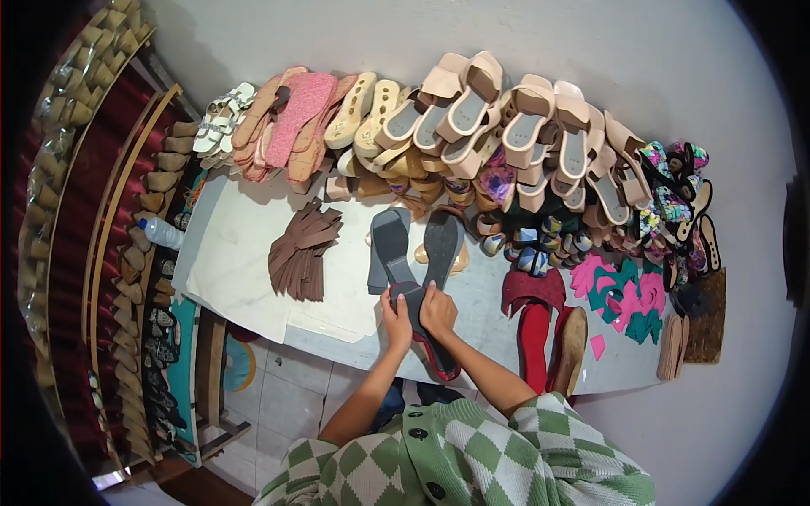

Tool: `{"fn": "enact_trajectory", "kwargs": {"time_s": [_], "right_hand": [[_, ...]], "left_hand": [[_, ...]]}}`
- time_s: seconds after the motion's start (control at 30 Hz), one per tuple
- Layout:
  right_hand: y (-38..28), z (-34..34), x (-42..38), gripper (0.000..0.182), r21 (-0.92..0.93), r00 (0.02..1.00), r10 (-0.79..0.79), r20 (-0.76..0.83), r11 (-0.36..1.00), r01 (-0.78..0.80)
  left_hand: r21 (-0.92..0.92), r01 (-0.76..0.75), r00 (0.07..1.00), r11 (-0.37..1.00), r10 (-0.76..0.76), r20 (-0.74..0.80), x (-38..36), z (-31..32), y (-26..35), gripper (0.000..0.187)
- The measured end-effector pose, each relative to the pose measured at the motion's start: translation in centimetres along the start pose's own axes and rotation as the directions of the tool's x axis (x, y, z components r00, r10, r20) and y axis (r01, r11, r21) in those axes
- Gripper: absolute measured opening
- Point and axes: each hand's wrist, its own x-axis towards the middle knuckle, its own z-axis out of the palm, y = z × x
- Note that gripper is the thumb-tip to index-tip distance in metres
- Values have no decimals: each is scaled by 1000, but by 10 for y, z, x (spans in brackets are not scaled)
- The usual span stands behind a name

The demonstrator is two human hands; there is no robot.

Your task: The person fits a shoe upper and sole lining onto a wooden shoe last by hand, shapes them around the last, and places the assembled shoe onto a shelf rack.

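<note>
My left hand [397, 320] grips the left side of a dark sandal piece [408, 293] with a red lower edge, near the table's front. On its other side my right hand [438, 311] has its fingers closed round the same piece. Just beyond my hands lie a dark grey sole [391, 242] and a black sole [443, 239], both partly covered at their near ends. The lower end of the held piece points toward my body, between my forearms.
Brown strips [306, 253] fan out at the left. Stacked beige sandals [525, 126] line the wall side. Red soles [534, 346] and pink and green scraps [620, 295] lie at the right. A bottle [162, 234] stands beside shelves of shoe forms [158, 181].
</note>
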Motion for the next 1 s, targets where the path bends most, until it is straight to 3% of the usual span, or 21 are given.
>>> {"fn": "enact_trajectory", "kwargs": {"time_s": [0.07, 0.4, 0.6, 0.73, 0.83, 1.0], "right_hand": [[-1, -1, 1, 56, -38, 1000, -11, -1, 999, 11], [1, -2, 5, 53, -39, 1000, 0, -26, 999, -1], [-8, 4, 17, 52, -20, 989, -150, 3, 989, 150], [-19, 3, 20, 52, -114, 971, -233, 43, 965, 237], [-23, 5, 17, 52, -146, 982, -186, 35, 971, 189], [-27, 9, 17, 50, -143, 976, -213, 48, 965, 218]], "left_hand": [[45, 14, 1000, 999, -13, -24, -3, 0, 1, 33], [-118, 8, 999, 993, -5, 32, 4, 7, -11, 33], [-82, 21, 991, 996, -10, 136, 5, -4, -15, 33], [-56, 2, 995, 998, 3, 100, 8, -5, -19, 33], [-41, -55, 997, 998, 57, 54, 5, -5, -25, 32], [-3, 13, 995, 1000, -13, 100, 11, -18, -19, 32]]}}
